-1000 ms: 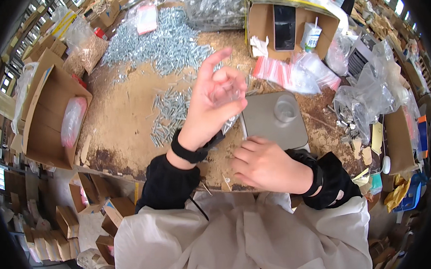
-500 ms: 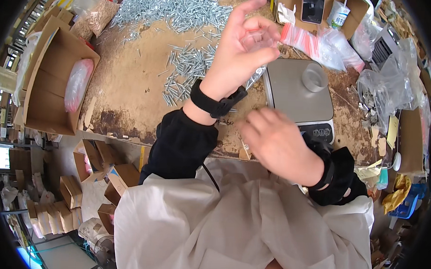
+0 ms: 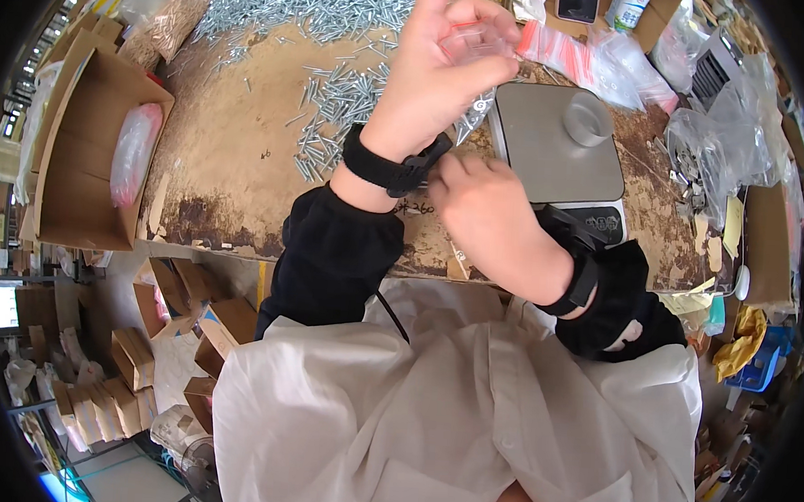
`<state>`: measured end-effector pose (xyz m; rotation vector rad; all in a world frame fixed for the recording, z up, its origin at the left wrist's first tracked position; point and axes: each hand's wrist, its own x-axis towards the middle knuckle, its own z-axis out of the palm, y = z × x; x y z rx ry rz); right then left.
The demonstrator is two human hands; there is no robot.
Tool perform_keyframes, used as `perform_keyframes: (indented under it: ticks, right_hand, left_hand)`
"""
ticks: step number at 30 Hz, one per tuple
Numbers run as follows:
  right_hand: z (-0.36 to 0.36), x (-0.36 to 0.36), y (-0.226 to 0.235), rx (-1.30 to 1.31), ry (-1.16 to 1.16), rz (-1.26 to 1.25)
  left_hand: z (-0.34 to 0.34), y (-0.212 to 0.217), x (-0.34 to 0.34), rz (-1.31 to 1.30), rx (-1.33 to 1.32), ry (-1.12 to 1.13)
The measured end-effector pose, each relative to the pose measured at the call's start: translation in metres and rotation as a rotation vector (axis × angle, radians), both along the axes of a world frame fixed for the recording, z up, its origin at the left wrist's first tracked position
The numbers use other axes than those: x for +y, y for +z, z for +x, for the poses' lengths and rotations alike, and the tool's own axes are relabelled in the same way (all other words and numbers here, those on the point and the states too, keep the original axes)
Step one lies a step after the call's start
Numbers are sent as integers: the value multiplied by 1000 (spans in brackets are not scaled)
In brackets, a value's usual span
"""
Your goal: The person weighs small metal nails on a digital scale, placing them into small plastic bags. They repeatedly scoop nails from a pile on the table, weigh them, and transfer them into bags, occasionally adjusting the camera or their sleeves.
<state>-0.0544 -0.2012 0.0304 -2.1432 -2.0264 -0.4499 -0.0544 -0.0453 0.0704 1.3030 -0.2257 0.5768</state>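
Note:
My left hand is raised over the worktable, its thumb and fingers closed around the red-edged mouth of a clear zip bag. Several screws show low in the bag, beside the scale. Under and behind my left wrist, my right hand is low over the table with its fingers curled. Its fingertips are partly hidden, so what they hold, if anything, does not show. A small heap of silver screws lies left of my left hand. To the right stands a digital scale with a clear round cup on its plate.
A large screw pile covers the far table. Empty zip bags lie behind the scale, near a phone in a carton. At left, an open cardboard box holds a filled bag. Crumpled plastic sits at right.
My right hand has moved up and left, toward my left wrist, and its fingers have curled in. My left hand has shifted slightly up and left, still gripping the zip bag.

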Motion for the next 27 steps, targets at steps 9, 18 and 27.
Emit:
perform_keyframes:
  ticks: [9,18,27]
  right_hand:
    - [3,1,6,68,5,-12]
    - [55,-52,113,337,30,293]
    - [97,-44,109,346,192,408]
  left_hand:
    - [-3,8,-6,37,-29,61]
    - [-6,11,-13,31,-9,-91]
    - [-17,20,-41,23,140,-281]
